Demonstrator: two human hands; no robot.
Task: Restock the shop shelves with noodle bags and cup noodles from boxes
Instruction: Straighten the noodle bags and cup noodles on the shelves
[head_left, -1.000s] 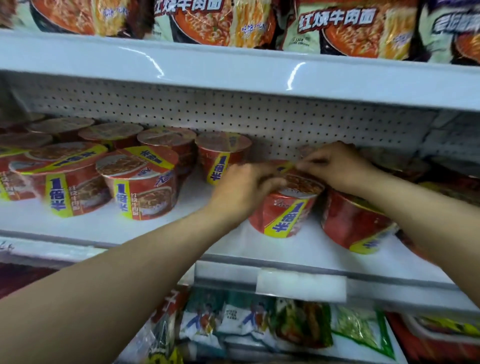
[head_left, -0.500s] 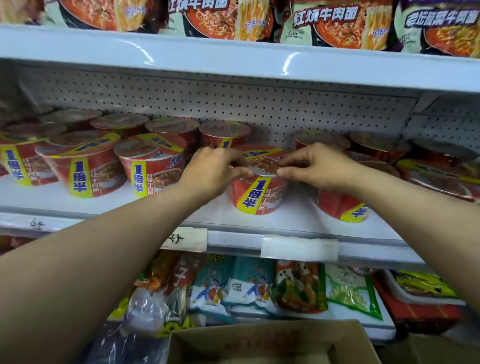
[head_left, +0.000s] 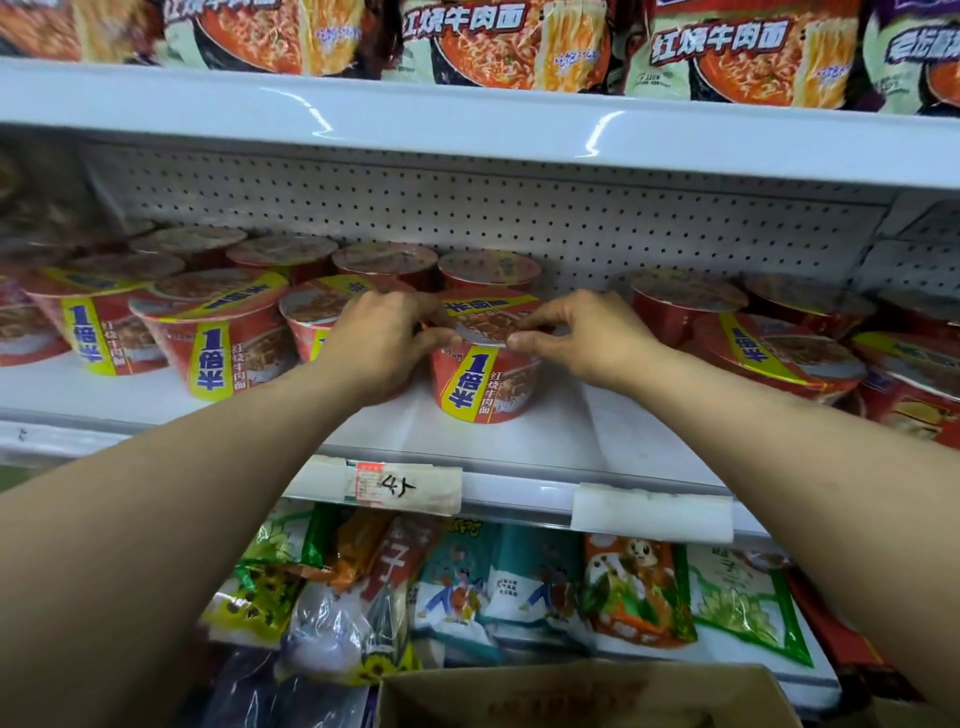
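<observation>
Both hands, left (head_left: 382, 340) and right (head_left: 582, 338), pinch the lid rim of one cup (head_left: 485, 371) standing upright on the middle shelf (head_left: 545, 441), right of the cup row (head_left: 228, 338).

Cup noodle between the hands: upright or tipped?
Upright. The cup noodle stands base-down on the middle shelf, lid facing up, with the left hand and right hand gripping its rim.

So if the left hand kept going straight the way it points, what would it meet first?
Likely the back-row cup behind the held cup noodle; the left hand points toward the pegboard, though depth is unclear.
</observation>
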